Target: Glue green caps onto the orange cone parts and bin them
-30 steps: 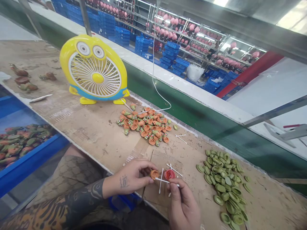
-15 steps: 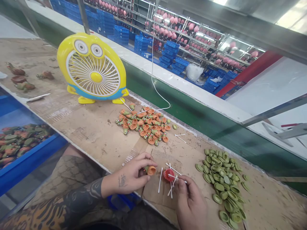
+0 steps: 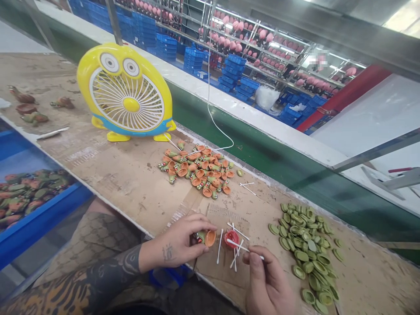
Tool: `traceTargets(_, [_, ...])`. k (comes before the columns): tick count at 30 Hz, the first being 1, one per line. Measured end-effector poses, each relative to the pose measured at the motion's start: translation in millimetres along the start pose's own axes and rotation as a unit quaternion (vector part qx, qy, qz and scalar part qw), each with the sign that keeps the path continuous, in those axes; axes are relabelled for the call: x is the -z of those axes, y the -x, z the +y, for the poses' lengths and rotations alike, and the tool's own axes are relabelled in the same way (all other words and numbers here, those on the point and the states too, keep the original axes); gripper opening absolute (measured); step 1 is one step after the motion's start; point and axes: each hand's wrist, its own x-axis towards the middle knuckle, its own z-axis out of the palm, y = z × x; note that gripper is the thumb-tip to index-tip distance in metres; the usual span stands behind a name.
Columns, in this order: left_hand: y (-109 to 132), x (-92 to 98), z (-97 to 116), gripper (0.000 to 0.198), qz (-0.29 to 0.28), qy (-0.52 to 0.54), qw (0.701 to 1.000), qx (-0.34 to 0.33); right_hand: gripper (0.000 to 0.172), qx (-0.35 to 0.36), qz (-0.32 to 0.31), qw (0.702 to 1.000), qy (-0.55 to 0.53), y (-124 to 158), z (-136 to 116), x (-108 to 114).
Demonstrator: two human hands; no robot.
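Between the thumb and fingers of my left hand (image 3: 179, 243) is a small green and orange figurine (image 3: 209, 238), its hollow orange side turned up towards the right. My right hand (image 3: 267, 280) pinches a cotton swab (image 3: 239, 246) near one end. The swab's other tip is over a small red pot (image 3: 231, 237); I cannot tell whether it touches what is inside. Several loose cotton swabs (image 3: 219, 247) lie around the pot on the cardboard. Beyond my hands is a pile of similar figurines (image 3: 197, 168).
Green oval shell pieces (image 3: 308, 249) are heaped at the right. A yellow fan (image 3: 131, 94) stands at the back left, with a white cable (image 3: 210, 111). A blue crate (image 3: 72, 192) of figurines is at the left. Across the green channel stand blue crates (image 3: 232, 70) and racks.
My right hand has moved slightly right and down, drawing the swab back across the red pot. The figurine in my left hand is turned so that more of its orange hollow shows.
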Motion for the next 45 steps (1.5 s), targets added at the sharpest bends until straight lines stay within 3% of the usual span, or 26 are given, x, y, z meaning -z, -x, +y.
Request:
traceTargets(4, [-0.2, -0.7, 1.8, 0.043, -0.001, -0.006, 1.0, 0.01, 0.03, 0.022, -0.054, 0.996, -0.072, 7.0, -1.9, -10.5])
traceTargets(8, [-0.2, -0.7, 2.0, 0.039, -0.007, -0.011, 1.0, 0.009, 0.027, 0.063, -0.103, 0.99, -0.074, 6.5, -1.4, -17.1])
traceTargets(14, [-1.0, 1.0, 3.9, 0.04, -0.022, -0.02, 0.999, 0.012, 0.025, 0.074, -0.098, 0.992, -0.035, 3.8, -1.2, -17.5])
traceTargets(18, [-1.6, 2.4, 10.0, 0.037, -0.038, -0.012, 0.997, 0.059, 0.022, 0.099, -0.11, 0.989, -0.017, 1.8, 6.4, -15.8])
traceTargets(22, [-0.7, 1.2, 10.5, 0.032, -0.017, 0.004, 0.996, 0.092, 0.028, 0.037, -0.045, 0.998, -0.016, 1.2, 4.8, -12.7])
traceTargets(25, [-0.1, -0.3, 4.9, 0.033, 0.007, 0.046, 0.996, 0.082, 0.034, 0.003, -0.025, 0.999, 0.027, -5.3, 2.1, -6.7])
traceTargets(31, [-0.9, -0.6, -9.1, 0.033, 0.029, 0.163, 0.983, 0.078, 0.034, 0.056, -0.112, 0.986, 0.111, -19.5, 21.6, -0.2])
traceTargets(35, [-2.6, -0.4, -10.8, 0.039, 0.014, 0.273, 0.955, 0.113, 0.035, 0.055, -0.108, 0.985, 0.12, -18.6, 25.9, -3.0])
traceTargets(40, [-3.6, 1.3, -6.2, 0.051, -0.013, 0.328, 0.933, 0.146, 0.034, 0.011, -0.066, 0.995, 0.068, -15.9, 8.0, 0.1])
traceTargets(45, [-2.7, 3.9, -1.6, 0.051, -0.023, 0.32, 0.933, 0.163, 0.027, 0.029, -0.113, 0.991, -0.061, -9.8, 1.7, -7.4])
